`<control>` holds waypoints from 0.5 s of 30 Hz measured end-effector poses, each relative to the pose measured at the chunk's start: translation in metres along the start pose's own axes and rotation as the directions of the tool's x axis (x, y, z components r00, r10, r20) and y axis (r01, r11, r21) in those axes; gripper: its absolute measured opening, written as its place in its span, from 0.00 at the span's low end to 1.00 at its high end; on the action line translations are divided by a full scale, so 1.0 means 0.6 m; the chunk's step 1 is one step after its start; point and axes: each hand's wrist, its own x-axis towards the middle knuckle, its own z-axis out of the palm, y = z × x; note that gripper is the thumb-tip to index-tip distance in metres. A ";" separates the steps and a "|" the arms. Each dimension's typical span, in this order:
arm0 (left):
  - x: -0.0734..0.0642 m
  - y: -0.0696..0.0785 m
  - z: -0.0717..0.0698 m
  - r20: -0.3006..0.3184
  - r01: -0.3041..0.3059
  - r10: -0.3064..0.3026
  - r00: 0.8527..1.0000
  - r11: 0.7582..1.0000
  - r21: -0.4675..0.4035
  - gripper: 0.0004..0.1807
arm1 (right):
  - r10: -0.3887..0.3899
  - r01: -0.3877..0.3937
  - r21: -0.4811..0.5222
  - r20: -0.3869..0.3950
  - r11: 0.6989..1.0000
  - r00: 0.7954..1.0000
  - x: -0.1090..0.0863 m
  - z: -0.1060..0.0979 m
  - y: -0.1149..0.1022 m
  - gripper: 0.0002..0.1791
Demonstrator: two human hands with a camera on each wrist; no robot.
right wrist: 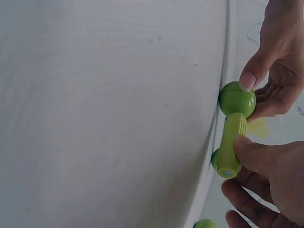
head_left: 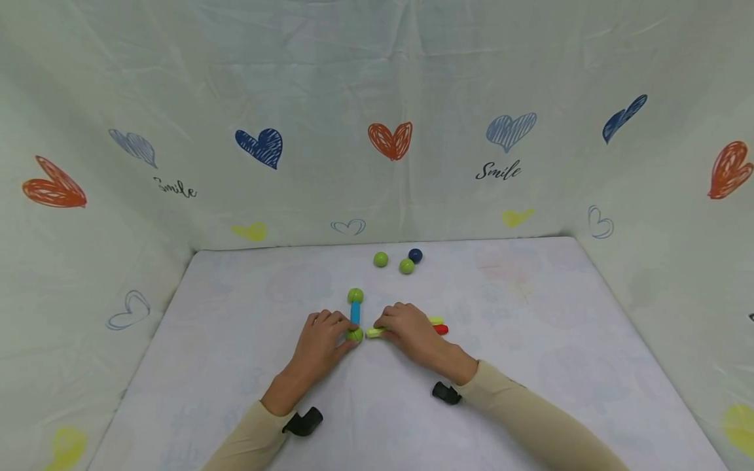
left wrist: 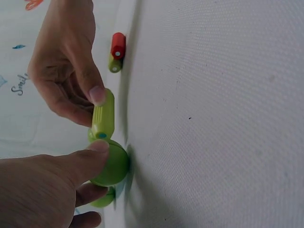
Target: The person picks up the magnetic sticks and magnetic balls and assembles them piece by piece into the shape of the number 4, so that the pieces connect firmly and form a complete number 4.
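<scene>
- Pinched between right hand's (head_left: 415, 333) thumb and fingers: yellow-green rod (head_left: 374, 333), one end just beside near green ball (head_left: 355, 336); could skew off line through uneven finger pressure;
- Pinched in left hand (head_left: 321, 343): that near ball; could swivel under a loose thumb;
- Reaching beyond it: blue rod (head_left: 355, 313), then far green ball (head_left: 355, 296); could swing aside, being unbraced there;
- Lying past right hand: red rod (head_left: 442, 330), second yellow-green rod (head_left: 436, 320); could scatter if brushed by knuckles;
- Farther out: navy ball (head_left: 415, 256); could roll if bumped.

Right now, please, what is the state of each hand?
Left hand: closed, pinching a glossy green ball.
Right hand: closed, pinching a ridged yellow-green rod.
</scene>
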 end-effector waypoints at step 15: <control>0.001 0.001 0.001 -0.006 0.002 -0.002 1.000 1.000 -0.011 0.15 | 0.000 0.000 0.002 0.006 1.000 1.000 0.007 0.001 -0.009 0.09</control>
